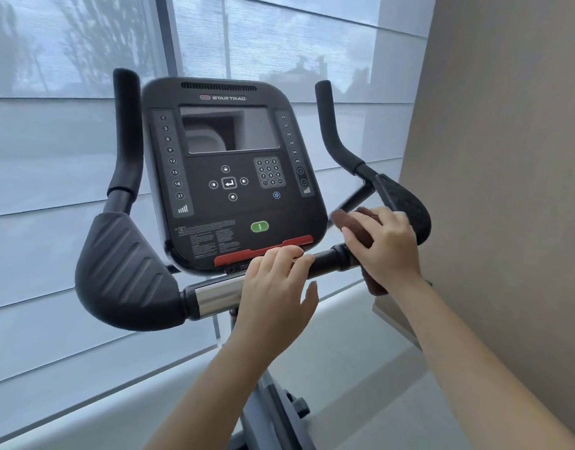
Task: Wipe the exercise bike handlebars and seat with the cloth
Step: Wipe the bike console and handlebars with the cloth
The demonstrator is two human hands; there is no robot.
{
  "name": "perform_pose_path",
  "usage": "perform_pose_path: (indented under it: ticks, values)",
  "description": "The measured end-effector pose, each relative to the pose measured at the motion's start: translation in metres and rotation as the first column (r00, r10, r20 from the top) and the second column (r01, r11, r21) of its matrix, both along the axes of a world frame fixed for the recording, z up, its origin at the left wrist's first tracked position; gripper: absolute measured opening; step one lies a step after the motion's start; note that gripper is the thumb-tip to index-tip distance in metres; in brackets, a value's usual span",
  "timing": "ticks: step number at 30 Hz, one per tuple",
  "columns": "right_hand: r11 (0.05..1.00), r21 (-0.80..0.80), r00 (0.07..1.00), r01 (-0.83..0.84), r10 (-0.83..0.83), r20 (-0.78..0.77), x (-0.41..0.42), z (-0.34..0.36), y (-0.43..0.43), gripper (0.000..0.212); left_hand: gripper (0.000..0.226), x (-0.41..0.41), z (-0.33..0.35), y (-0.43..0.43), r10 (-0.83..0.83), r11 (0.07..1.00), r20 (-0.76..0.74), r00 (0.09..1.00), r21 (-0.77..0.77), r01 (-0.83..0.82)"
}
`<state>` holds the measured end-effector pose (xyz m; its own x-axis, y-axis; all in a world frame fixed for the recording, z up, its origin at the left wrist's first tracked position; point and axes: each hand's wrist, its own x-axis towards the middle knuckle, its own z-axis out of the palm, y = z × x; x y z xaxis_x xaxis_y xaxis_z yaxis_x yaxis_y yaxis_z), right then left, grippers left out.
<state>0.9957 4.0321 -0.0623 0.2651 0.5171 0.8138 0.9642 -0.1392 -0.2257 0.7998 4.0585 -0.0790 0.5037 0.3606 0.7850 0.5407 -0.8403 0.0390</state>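
We are looking down at the Star Trac exercise bike handlebars (325,259) from the head camera. Our right hand (385,245) is squeezing a brown cloth (351,222), with its fingers curled tight around it, and pressing it on the bar just beside the right elbow pad (409,206). Our left hand (276,287) is resting flat on the middle of the bar with its fingers loose and holding nothing. The console (229,177) is standing between the two upright grips. We cannot see the seat.
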Motion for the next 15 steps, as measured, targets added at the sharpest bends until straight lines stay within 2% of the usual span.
perform_pose_path:
  ticks: [2,5,8,12,15]
  values:
    - [1.0,-0.024,0.997,0.007,-0.008,-0.079,0.01,-0.002,-0.001,0.046,0.021,0.008,-0.006,0.005,0.05,0.998,-0.001,0.999,0.031,-0.05]
    - [0.999,0.046,0.993,-0.026,0.031,-0.112,-0.018,-0.012,0.003,0.04,0.016,0.014,-0.012,0.009,0.068,0.996,0.072,0.995,0.055,-0.072]
    - [0.995,0.076,0.998,-0.064,0.066,-0.024,-0.053,-0.019,0.011,0.031,0.01,0.016,-0.014,0.011,0.063,0.995,0.158,0.985,0.071,-0.075]
    - [0.987,0.06,0.987,-0.147,0.142,0.072,-0.028,-0.016,0.008,0.03,0.013,0.013,-0.017,0.011,0.044,0.994,0.142,0.989,0.088,-0.057]
    - [0.991,0.114,0.995,-0.066,0.074,-0.069,0.008,-0.013,0.003,0.034,0.012,0.011,-0.015,0.009,0.057,0.996,0.133,0.99,0.055,-0.065]
